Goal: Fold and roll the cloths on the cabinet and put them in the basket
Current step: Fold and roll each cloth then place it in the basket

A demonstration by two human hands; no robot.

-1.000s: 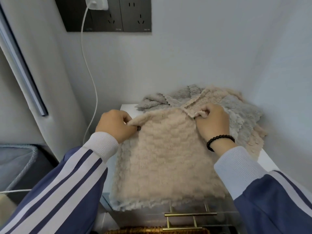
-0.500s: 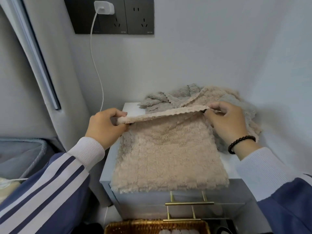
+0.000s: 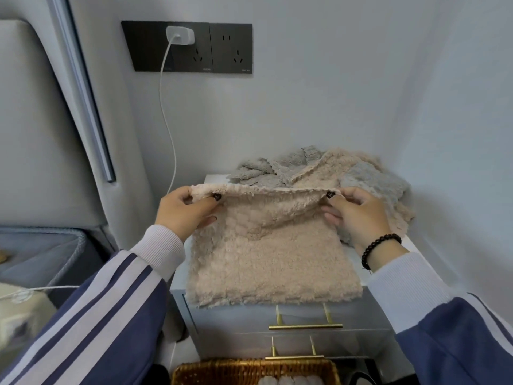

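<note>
A beige cloth [image 3: 266, 257] of thick, nubbly fleece lies spread on the cabinet [image 3: 291, 315], covering most of its top from the left edge toward the right, with its near hem hanging slightly over the front edge. Its far edge is lifted off the top and stretched into a sagging band between both hands, so the far part of the cloth rises in a soft fold while the rest lies flat. The left hand [image 3: 184, 211] pinches the far left corner of the cloth between thumb and curled fingers; the right hand [image 3: 358, 215] pinches the far right corner the same way. A black bead bracelet [image 3: 379, 247] circles the right wrist, and both sleeves are navy with pale stripes and white cuffs.

Behind the lifted edge, at the back right corner of the cabinet top against the wall, a rumpled pile of cloths [image 3: 333, 173] sits, grey and beige ones mixed, with scalloped hems showing. The cabinet front carries 2 brass handles [image 3: 305, 325], 1 above the other. Below them, at the bottom of the view, stands a wicker basket [image 3: 249, 370] with pale rolled cloths [image 3: 288, 380] just visible inside. On the wall above, a white charger [image 3: 180, 35] is plugged into a dark socket panel [image 3: 222, 48], its cable hanging down to the left of the cabinet.
</note>
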